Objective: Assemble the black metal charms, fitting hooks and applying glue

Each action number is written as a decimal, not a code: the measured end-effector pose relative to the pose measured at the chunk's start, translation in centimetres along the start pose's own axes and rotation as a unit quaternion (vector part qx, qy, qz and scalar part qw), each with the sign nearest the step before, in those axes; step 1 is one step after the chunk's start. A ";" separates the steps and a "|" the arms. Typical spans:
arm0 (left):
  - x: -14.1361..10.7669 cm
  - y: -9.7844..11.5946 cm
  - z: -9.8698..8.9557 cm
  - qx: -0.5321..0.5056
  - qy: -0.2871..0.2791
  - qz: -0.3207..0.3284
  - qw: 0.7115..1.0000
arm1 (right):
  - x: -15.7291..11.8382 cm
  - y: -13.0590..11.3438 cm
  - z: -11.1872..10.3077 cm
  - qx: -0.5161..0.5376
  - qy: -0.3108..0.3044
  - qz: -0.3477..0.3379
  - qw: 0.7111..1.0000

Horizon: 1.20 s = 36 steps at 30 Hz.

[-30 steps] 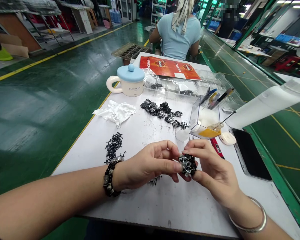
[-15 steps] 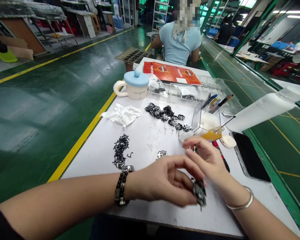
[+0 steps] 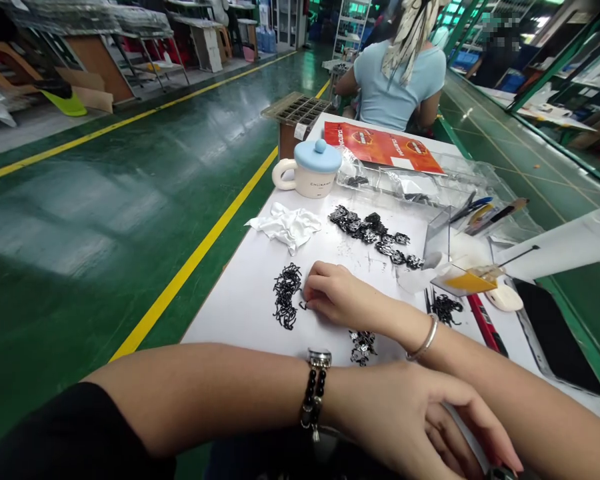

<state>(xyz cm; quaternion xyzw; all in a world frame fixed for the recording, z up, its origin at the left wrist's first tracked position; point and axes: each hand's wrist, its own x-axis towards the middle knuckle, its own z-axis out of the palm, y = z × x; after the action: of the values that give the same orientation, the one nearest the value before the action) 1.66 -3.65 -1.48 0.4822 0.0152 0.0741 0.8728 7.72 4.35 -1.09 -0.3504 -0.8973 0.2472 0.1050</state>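
Note:
My left hand [image 3: 410,413] is low at the right, its fingers closed on a small black shiny piece [image 3: 500,472], mostly cut off by the lower frame edge. Across that arm reaches my right hand [image 3: 343,293], with fingertips drawn together at the right side of a pile of small black curved hooks [image 3: 286,297]. One loose hook [image 3: 303,305] shows just under these fingertips; whether they grip anything is hidden. A smaller heap of shiny dark pieces [image 3: 363,347] lies between my two arms. Farther back is a row of black glossy clip-like pieces [image 3: 373,229].
A crumpled white tissue [image 3: 285,225] and a blue-lidded mug [image 3: 314,175] stand along the left edge. To the right are a clear pen holder [image 3: 437,237], a red-handled tool [image 3: 484,323] and a phone [image 3: 560,333]. A person in light blue [image 3: 397,83] sits ahead.
My right hand has left the area beside my left hand and crossed leftward to the hook pile. My left hand, with the black piece, is lower and farther right. The view has shifted left.

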 end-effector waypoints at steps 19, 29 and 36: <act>0.1 1.6 -0.9 -0.048 0.088 -0.067 0.993 | -7.2 1.2 -2.9 0.288 0.243 0.049 0.925; 0.0 2.6 -1.8 -0.118 0.139 -0.020 0.983 | -13.5 0.7 -3.9 0.391 0.412 0.037 0.822; 0.2 3.2 -2.4 -0.163 0.170 0.013 0.972 | -14.5 -0.9 -4.0 0.350 0.379 0.022 0.857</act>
<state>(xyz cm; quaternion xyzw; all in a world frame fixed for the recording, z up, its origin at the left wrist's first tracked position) 1.23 0.05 -0.06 0.3140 0.1450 0.1674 0.9232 19.27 -4.59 2.56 -0.3770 -0.6346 0.3952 0.5468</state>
